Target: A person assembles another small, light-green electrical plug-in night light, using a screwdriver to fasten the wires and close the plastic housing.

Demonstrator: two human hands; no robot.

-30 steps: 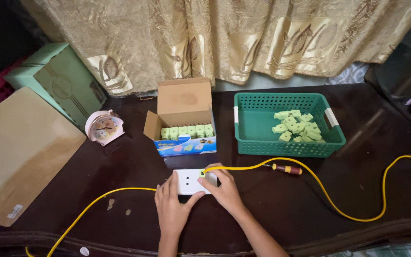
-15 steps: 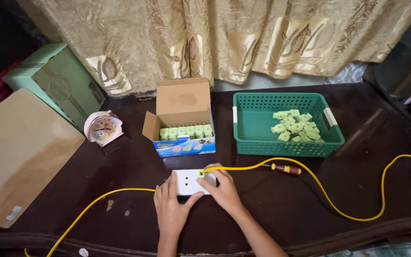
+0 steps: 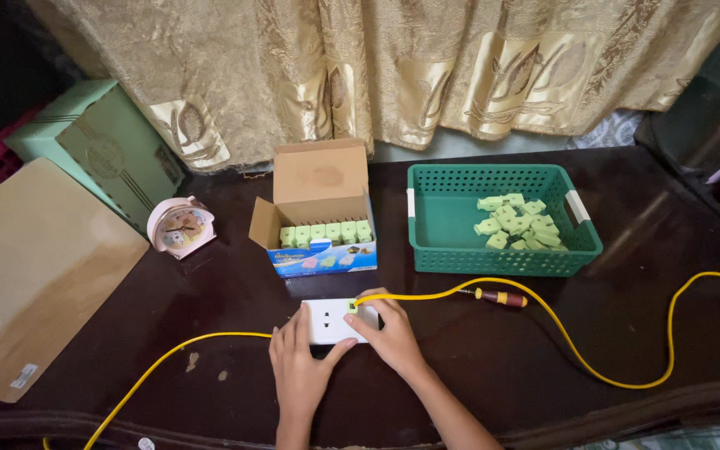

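Note:
A white wall socket plate (image 3: 327, 321) lies on the dark wooden table (image 3: 235, 287) near its front edge. My left hand (image 3: 300, 367) rests flat on the plate's left and lower side. My right hand (image 3: 387, 333) covers its right end, fingertips pressing a small light-green piece there. A yellow cable (image 3: 602, 367) runs from that end, loops right, and another stretch of yellow cable leaves leftward toward the front edge.
An open cardboard box (image 3: 320, 208) with a row of light-green pieces stands behind the plate. A green plastic basket (image 3: 452, 233) holds several green pieces. A red-handled screwdriver (image 3: 502, 297) lies right of my hands. A pink alarm clock (image 3: 178, 227), boxes and a curtain stand behind.
Both hands stay on the socket plate; the right fingers have shifted slightly over its right end. Nothing else on the table has moved.

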